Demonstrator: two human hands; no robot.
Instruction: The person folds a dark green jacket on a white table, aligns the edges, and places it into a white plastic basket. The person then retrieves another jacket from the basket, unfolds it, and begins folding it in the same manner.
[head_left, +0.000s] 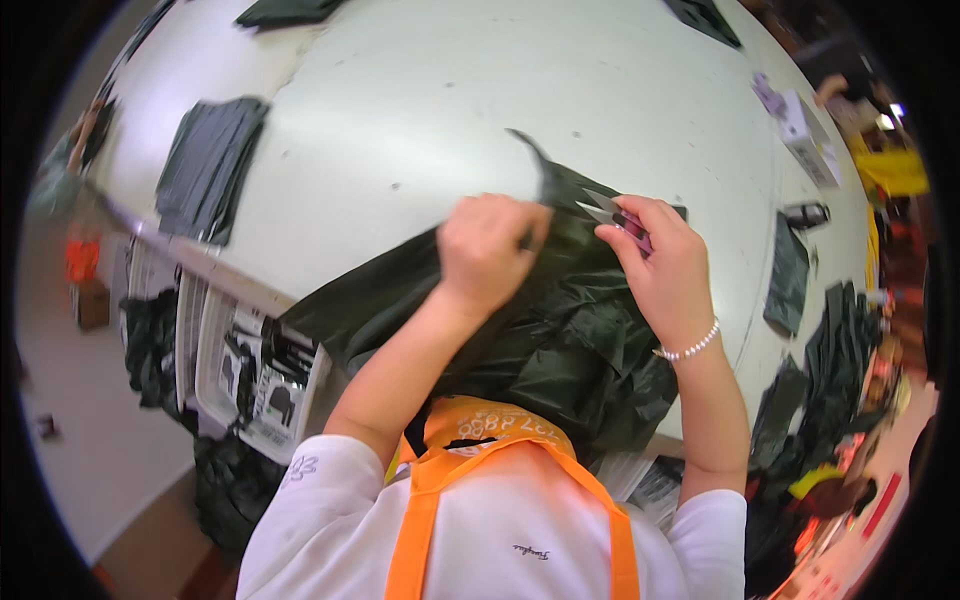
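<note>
A dark green-black piece of thin, shiny fabric point(570, 345) lies crumpled over the table's near edge and my lap. My left hand point(490, 250) is closed in a fist on its upper part, slightly smeared by motion. A narrow strip of the fabric sticks up beyond that fist. My right hand point(665, 255) grips small thread snips point(632, 228) between thumb and fingers. Their pointed blades are apart and face left, toward the fabric by my left hand. I cannot tell whether the blades touch it.
On the white table point(420, 120), a stack of folded dark fabric point(212, 165) lies at the left. Toward the right are a white box point(808, 140), a folded dark piece point(787, 275) and a small black object point(806, 215). White baskets point(210, 360) with packaged items hang below the left edge.
</note>
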